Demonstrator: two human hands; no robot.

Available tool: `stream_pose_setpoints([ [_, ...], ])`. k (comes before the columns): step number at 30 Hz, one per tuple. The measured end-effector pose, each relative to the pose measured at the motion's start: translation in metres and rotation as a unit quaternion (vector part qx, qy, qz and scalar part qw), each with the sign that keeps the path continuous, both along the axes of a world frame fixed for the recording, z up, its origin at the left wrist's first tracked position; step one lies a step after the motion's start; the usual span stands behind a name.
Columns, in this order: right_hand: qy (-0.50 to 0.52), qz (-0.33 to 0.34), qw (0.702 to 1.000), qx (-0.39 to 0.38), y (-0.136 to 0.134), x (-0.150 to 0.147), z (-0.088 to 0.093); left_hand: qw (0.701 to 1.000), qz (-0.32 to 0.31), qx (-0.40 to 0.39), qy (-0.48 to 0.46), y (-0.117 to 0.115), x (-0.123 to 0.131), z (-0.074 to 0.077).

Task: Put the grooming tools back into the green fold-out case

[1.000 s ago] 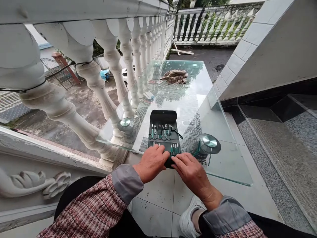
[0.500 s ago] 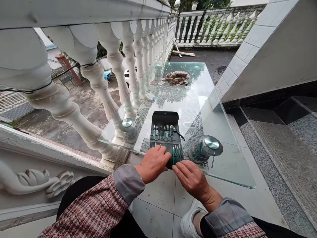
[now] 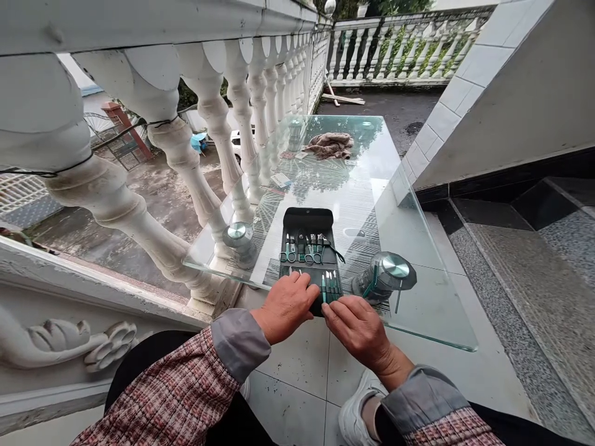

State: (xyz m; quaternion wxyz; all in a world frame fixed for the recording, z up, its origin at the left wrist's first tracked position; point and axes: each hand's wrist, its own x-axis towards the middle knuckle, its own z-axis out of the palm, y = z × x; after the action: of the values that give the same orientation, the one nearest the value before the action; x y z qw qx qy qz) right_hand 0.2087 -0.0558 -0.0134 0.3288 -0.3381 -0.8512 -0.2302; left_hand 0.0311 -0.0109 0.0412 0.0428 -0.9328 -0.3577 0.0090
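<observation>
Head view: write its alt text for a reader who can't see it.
An open black case of scissors and other small tools lies on a glass table, with a person's left grip and right grip at the case's near end. Beyond lies a crumpled cloth; a white balustrade stands left, steps right.

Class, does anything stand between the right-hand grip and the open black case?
Nothing visible does: the right-hand grip appears to touch the black case at its near edge. The left-hand grip lies alongside, not between.
</observation>
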Motion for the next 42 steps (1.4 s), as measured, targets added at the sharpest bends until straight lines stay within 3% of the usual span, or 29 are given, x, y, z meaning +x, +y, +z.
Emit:
stream_pose_setpoints([
  [6, 0.005, 0.040, 0.999, -0.003, -0.019, -0.003, -0.001, 1.000, -0.002, 0.002, 0.000, 0.000, -0.001, -0.001],
  [12, 0.052, 0.050, 0.997, -0.029, -0.041, 0.008, 0.025, 1.000, 0.001, -0.008, 0.006, 0.000, 0.000, 0.000],
  [15, 0.091, -0.024, 0.996, 0.004, -0.030, 0.026, 0.036, 1.000, -0.001, -0.015, 0.010, 0.000, 0.000, 0.002],
  [19, 0.065, -0.162, 0.984, 0.038, -0.005, 0.052, 0.031, 1.000, 0.000, -0.023, 0.013, 0.001, 0.001, 0.003],
  [24, 0.013, -0.241, 0.969, -0.050, -0.002, 0.062, 0.016, 1.000, -0.002, -0.016, 0.005, 0.000, -0.001, 0.002],
  [27, 0.050, -0.221, 0.970, -0.082, -0.010, 0.052, 0.012, 1.000, -0.003, -0.015, 0.006, 0.000, -0.001, 0.001],
  [31, 0.069, -0.109, 0.983, -0.128, -0.011, 0.026, 0.007, 1.000, -0.003, -0.007, 0.004, 0.000, 0.000, -0.001],
  [34, 0.053, -0.073, 0.985, -0.146, -0.006, 0.011, 0.002, 1.000, 0.001, -0.006, 0.007, 0.001, 0.000, -0.003],
  [38, 0.038, -0.075, 0.989, -0.124, 0.000, 0.006, -0.002, 1.000, 0.001, -0.010, 0.009, 0.002, 0.001, -0.004],
  [42, 0.015, -0.054, 0.997, -0.050, 0.001, 0.007, -0.005, 1.000, 0.001, -0.004, 0.006, 0.001, 0.001, -0.005],
])
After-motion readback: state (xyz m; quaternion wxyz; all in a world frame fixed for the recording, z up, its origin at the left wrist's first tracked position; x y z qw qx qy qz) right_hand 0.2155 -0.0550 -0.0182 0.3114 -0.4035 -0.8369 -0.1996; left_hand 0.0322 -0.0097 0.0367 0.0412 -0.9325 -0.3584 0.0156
